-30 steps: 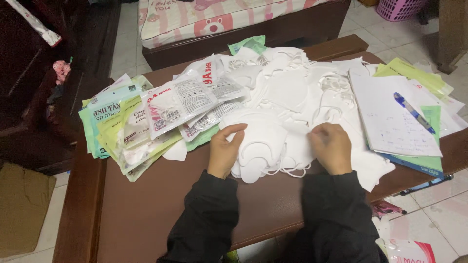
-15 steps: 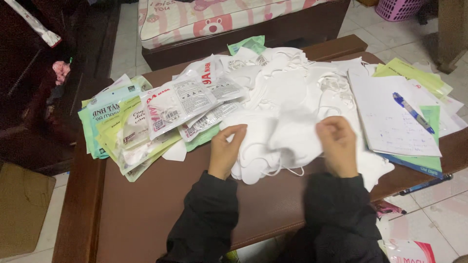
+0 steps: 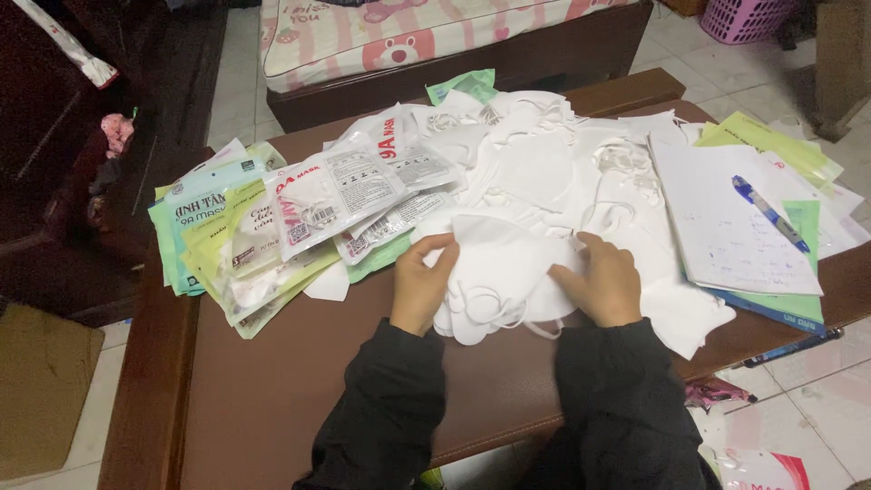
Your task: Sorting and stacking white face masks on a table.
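1. A small stack of white face masks (image 3: 497, 272) lies near the front edge of a dark brown table (image 3: 272, 399), with loose ear loops curling out at its lower side.
2. The stack is soft and folded, plain white, and it sits at the near end of a much larger heap of white masks (image 3: 544, 163) that spreads toward the far edge.
3. The left hand (image 3: 420, 283) grips the stack's left edge, fingers curled over the top and thumb on it.
4. The right hand (image 3: 601, 283) lies flat on the stack's right edge, fingers spread and pressing down; the stack sits between the two hands, touching both.
5. Both arms wear black sleeves (image 3: 386, 408).
6. Left of the heap lies a fan of sealed mask packets (image 3: 272, 227), clear, green and yellow.
7. To the right rests a sheet of paper (image 3: 726, 218) with a blue pen (image 3: 769, 213) on it, over green packets.
8. Beyond the table stands a bench with a pink striped cushion (image 3: 408, 27); the floor is pale tile (image 3: 798, 390), with a pink basket (image 3: 744, 18) at the far right.
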